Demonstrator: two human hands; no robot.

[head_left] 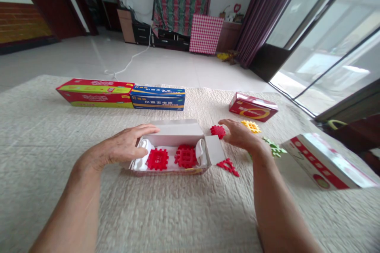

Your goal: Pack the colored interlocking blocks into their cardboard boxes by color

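An open box [175, 140] lies on the pale textured cover, with white padding at both ends and red plastic lattice pieces [158, 159] inside. My left hand [127, 144] is at the box's left end, fingers apart over its edge, with nothing held. Beyond the box's right flap, my right hand [240, 134] reaches to a red piece [217, 131], its thumb and fingers apart beside it. Another red piece [228, 167] lies by the flap. A yellow piece [251, 126] and a green piece [273, 147] lie to the right of my right hand.
A red and green box [97, 94] and a blue box [158, 98] stand end to end behind. A small red box [253, 106] sits back right, a white and red box [326, 162] at right. Past the cover's far edge is tiled floor [89, 57].
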